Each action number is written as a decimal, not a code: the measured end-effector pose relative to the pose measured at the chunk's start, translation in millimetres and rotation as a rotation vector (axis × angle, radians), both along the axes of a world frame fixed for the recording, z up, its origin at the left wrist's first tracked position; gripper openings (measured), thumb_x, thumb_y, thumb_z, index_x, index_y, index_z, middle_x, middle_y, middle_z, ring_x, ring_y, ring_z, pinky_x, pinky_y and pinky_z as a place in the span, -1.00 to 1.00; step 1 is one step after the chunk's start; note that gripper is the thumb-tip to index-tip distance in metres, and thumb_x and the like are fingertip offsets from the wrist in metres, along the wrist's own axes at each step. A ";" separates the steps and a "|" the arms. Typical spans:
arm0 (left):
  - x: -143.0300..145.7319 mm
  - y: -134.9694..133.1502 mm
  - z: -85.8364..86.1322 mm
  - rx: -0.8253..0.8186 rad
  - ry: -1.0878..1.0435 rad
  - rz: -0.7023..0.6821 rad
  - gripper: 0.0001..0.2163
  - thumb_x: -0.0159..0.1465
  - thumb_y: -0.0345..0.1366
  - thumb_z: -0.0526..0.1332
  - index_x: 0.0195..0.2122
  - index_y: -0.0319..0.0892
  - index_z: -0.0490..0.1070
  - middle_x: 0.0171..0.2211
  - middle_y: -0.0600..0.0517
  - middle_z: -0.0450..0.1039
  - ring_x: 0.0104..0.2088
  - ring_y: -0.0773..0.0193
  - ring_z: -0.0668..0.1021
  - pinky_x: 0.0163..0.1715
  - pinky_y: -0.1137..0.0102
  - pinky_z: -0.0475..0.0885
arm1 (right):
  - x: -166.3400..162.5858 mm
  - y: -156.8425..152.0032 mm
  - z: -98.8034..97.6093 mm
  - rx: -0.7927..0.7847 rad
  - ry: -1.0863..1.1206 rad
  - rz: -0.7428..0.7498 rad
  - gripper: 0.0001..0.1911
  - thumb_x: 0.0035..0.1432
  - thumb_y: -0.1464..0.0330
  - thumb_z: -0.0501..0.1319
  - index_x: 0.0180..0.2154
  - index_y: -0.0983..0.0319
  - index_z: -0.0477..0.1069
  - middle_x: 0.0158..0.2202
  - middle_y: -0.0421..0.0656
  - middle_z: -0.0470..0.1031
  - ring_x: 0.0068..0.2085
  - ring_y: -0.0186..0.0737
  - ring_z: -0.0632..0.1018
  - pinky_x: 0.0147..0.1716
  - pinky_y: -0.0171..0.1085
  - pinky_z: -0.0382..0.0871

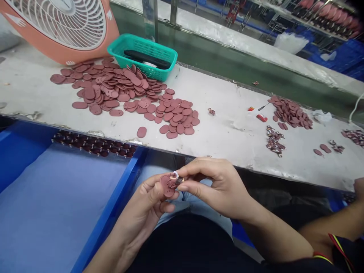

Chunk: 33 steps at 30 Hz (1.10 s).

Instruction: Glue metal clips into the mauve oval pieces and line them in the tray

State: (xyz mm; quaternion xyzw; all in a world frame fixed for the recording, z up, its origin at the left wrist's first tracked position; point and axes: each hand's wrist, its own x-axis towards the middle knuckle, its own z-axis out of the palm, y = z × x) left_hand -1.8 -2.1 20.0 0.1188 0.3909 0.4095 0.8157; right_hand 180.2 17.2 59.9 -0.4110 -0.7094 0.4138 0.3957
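Pale, scuffed workbench (216,140) runs across a factory floor, and just below its near edge, above the person's lap, a maroon rubber tag (167,188) sits between both hands. The left hand (139,208) cradles it, thumb pressed on its face and fingers curled beneath. The right hand (218,187) pinches a small dark piece (179,181) against the tag between thumb and forefinger, just beside a little white ring (174,174). To the left, a blue tray (122,182) has a row of dark tags (93,144) along its far edge. Across the bench lies a wide spread of maroon ovals (122,87), near a teal basket (155,68) and a peach fan (68,57). Another pile (290,112) lies further right, where a co-worker's hand (358,188) shows at the edge.
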 end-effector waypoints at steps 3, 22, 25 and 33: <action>-1.5 -0.5 -4.2 0.005 -0.032 -0.017 -0.71 -0.10 -0.11 0.56 -0.43 -0.17 0.64 -0.53 0.09 0.54 -0.52 0.41 0.56 -0.59 0.60 0.54 | -0.8 -0.3 0.4 0.030 -0.025 0.009 -0.88 0.17 0.46 0.37 -0.20 0.26 0.57 -0.32 -0.19 0.63 -0.35 -0.41 0.59 -0.34 -0.47 0.47; 2.0 0.3 1.0 -0.152 -0.022 0.031 -0.67 -0.20 -0.14 0.59 -0.44 -0.16 0.63 -0.55 0.11 0.54 -0.54 0.43 0.56 -0.67 0.67 0.46 | -3.0 -0.6 0.9 0.071 -0.068 0.040 -0.90 0.18 0.47 0.35 -0.22 0.23 0.55 -0.30 -0.20 0.67 -0.35 -0.35 0.64 -0.33 -0.42 0.53; 1.4 0.7 1.8 -0.158 -0.023 0.031 -0.68 -0.20 -0.14 0.59 -0.46 -0.16 0.62 -0.56 0.12 0.53 -0.54 0.43 0.57 -0.66 0.66 0.46 | -2.1 2.2 1.8 0.091 -0.079 0.056 -0.90 0.18 0.47 0.35 -0.22 0.24 0.54 -0.30 -0.20 0.67 -0.35 -0.38 0.64 -0.33 -0.45 0.51; 0.0 1.2 2.0 -0.149 -0.011 0.017 -0.65 -0.20 -0.14 0.59 -0.40 -0.16 0.64 -0.55 0.12 0.53 -0.53 0.43 0.56 -0.68 0.67 0.45 | 0.1 6.3 9.6 0.173 -0.194 0.122 -0.89 0.22 0.49 0.31 -0.19 0.22 0.52 -0.30 -0.21 0.66 -0.31 -0.35 0.63 -0.26 -0.40 0.51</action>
